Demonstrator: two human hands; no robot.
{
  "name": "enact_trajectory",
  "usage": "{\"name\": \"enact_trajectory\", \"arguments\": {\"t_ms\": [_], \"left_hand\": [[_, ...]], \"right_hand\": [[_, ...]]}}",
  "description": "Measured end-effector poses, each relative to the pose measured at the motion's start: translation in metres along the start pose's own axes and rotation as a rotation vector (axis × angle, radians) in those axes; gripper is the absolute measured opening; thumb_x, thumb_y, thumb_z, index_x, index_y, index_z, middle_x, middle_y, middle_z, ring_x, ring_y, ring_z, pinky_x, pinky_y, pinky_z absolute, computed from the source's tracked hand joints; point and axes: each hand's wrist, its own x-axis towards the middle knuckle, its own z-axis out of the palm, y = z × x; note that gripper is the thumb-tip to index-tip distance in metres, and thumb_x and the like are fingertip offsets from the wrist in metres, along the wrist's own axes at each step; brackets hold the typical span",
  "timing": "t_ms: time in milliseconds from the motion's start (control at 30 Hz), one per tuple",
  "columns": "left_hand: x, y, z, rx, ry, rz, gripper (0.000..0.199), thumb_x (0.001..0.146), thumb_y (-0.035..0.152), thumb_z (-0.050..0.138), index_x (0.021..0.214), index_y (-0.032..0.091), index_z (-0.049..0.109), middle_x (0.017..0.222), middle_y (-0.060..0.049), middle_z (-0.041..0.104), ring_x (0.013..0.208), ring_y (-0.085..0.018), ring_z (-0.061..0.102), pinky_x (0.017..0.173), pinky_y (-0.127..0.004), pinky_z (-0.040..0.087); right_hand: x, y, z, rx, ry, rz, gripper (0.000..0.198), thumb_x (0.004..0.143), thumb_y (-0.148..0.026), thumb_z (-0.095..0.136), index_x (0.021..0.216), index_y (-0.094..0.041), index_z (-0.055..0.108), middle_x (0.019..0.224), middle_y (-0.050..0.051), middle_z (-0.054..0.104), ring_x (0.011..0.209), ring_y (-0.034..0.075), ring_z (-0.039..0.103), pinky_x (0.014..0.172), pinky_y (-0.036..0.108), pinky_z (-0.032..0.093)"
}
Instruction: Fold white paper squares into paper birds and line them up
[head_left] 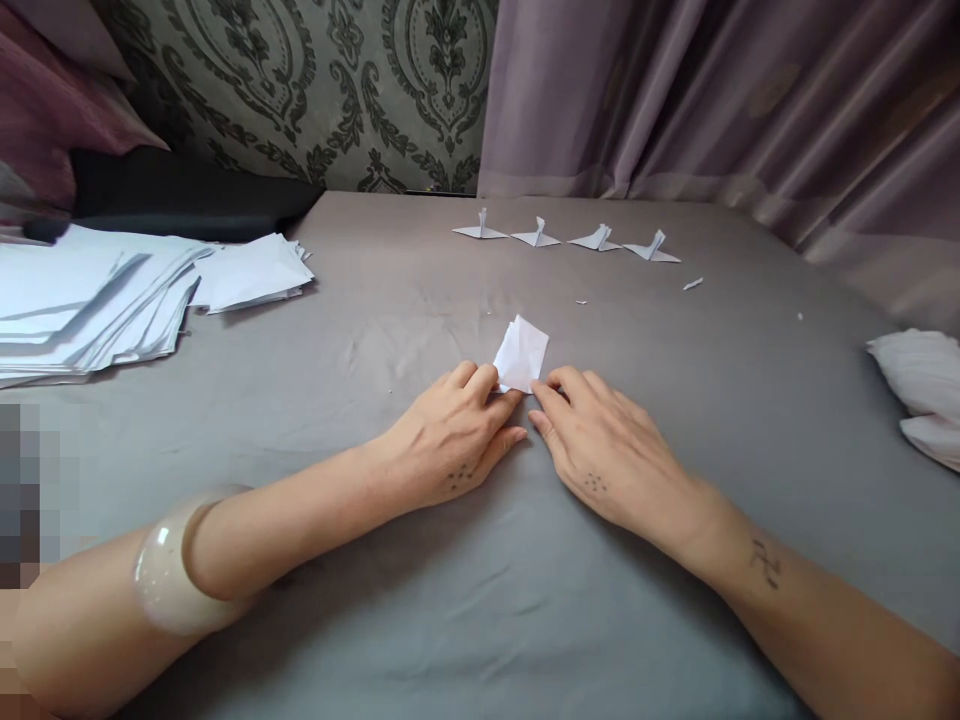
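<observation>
A small folded white paper [523, 352] lies on the grey cloth, its pointed end facing away from me. At its near left edge, the curled fingers of my left hand [459, 430] press on it, with the index fingertip along the bottom edge. My right hand [600, 435] touches the near right corner with its index fingertip, the other fingers bent and the thumb just below. The part of the paper beneath my fingertips is hidden.
Several folded paper birds [599, 238] stand in a row at the back. Far left are a stack of white sheets [75, 295] and smaller paper squares [251, 272]. Paper scraps [693, 284] lie on the grey cloth [480, 620]. A crumpled white item [922, 385] sits at right.
</observation>
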Motion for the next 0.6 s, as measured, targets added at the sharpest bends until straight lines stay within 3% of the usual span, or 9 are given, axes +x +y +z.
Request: {"name": "enact_trajectory", "arguments": {"t_ms": [133, 267, 367, 600], "left_hand": [[0.000, -0.003, -0.006, -0.154, 0.055, -0.120, 0.022, 0.093, 0.023, 0.041, 0.098, 0.016, 0.061, 0.085, -0.008, 0.061, 0.079, -0.019, 0.056, 0.075, -0.033, 0.047], [0.001, -0.012, -0.005, -0.326, 0.151, -0.279, 0.024, 0.086, 0.017, 0.047, 0.109, 0.019, 0.055, 0.090, -0.003, 0.065, 0.074, -0.014, 0.060, 0.067, -0.025, 0.048], [0.001, -0.018, 0.001, -0.330, 0.176, -0.244, 0.024, 0.089, 0.016, 0.044, 0.107, 0.020, 0.060, 0.101, -0.004, 0.066, 0.079, -0.013, 0.063, 0.070, -0.025, 0.049], [0.001, -0.021, 0.008, -0.275, 0.164, -0.156, 0.027, 0.092, 0.013, 0.040, 0.096, 0.016, 0.067, 0.101, -0.008, 0.064, 0.085, -0.016, 0.062, 0.076, -0.027, 0.049]], "right_hand": [[-0.001, -0.006, 0.006, -0.069, 0.073, -0.023, 0.033, 0.096, -0.034, 0.040, 0.113, -0.013, 0.060, 0.098, 0.013, 0.060, 0.086, 0.024, 0.052, 0.071, 0.036, 0.039], [-0.001, -0.008, 0.008, -0.110, 0.063, -0.041, 0.036, 0.097, -0.032, 0.037, 0.112, -0.010, 0.061, 0.094, 0.013, 0.060, 0.085, 0.025, 0.052, 0.069, 0.037, 0.038], [0.000, -0.007, 0.008, -0.094, 0.057, -0.043, 0.038, 0.097, -0.031, 0.037, 0.115, -0.008, 0.060, 0.095, 0.013, 0.059, 0.087, 0.025, 0.052, 0.070, 0.037, 0.039], [0.002, -0.006, 0.011, 0.044, 0.083, -0.074, 0.030, 0.095, -0.023, 0.039, 0.114, -0.011, 0.059, 0.106, 0.012, 0.059, 0.094, 0.024, 0.052, 0.078, 0.036, 0.043]]}}
